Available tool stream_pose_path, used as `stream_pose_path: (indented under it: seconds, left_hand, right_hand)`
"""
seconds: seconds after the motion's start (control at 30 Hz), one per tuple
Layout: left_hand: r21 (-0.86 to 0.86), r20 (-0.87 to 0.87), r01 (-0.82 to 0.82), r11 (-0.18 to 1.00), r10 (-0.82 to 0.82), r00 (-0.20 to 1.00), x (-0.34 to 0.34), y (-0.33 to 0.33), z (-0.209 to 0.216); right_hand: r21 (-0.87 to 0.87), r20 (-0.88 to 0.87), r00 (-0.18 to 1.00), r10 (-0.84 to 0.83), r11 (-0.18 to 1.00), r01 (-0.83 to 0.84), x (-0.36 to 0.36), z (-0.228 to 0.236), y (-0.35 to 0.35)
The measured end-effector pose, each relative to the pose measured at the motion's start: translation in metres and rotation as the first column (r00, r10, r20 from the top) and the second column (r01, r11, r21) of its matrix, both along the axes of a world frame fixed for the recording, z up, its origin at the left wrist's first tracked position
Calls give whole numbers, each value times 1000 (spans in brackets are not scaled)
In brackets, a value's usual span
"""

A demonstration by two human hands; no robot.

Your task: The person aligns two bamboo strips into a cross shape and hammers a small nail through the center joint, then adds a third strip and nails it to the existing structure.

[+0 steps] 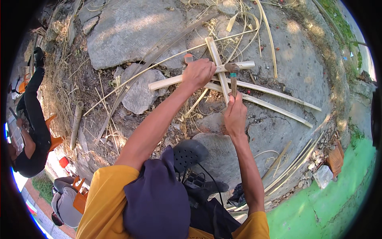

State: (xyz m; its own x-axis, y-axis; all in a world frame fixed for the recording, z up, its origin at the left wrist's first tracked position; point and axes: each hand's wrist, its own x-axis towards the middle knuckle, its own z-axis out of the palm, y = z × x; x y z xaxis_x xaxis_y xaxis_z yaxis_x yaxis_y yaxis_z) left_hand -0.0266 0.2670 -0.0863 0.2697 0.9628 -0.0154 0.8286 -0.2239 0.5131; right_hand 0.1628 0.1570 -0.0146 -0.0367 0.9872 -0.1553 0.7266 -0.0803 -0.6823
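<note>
My right hand (pixel 234 112) is closed round the wooden handle of a hammer (pixel 233 76), which has a green band below its head. The hammer head lies over crossed bamboo strips on the ground. A pale split strip (pixel 165 83) runs under my left hand (pixel 199 73), and an upright strip (pixel 215 51) crosses it beside that hand. My left hand is closed; a short piece with an orange-red end (pixel 188 58) shows at its left side. What its fingers grip is hidden. Two long strips (pixel 286 95) stretch off to the right.
Cracked concrete slabs (pixel 131 32) and a flat stone (pixel 143 89) lie around the strips. Thin shavings (pixel 242 24) curl at the top. A bamboo piece (pixel 76 125) lies left. Two people sit on orange chairs at left. A dark shoe (pixel 191 153) is close below.
</note>
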Motion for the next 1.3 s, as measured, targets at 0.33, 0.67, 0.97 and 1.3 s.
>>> stream_pose_path:
  seconds: [0.33,0.67,0.97,1.3]
  left_hand:
    - [-6,-4,13,1000,-13,1000,-1,-1,-3]
    - [-22,41,-17,1000,18,999,-5,-4,-2]
    - [-101,-18,-61,993,59,998,-6,-3,2]
    - [15,-6,-51,999,51,999,-9,-4,-5]
  right_hand:
    - [56,8,1000,26,998,-27,-2,-8,-2]
    - [67,-89,996,4,998,2,-5,3,-9]
    - [-2,-72,997,15,1000,-15,-5,5,-4]
    - [39,-136,990,-30,999,36,-12,12,-4]
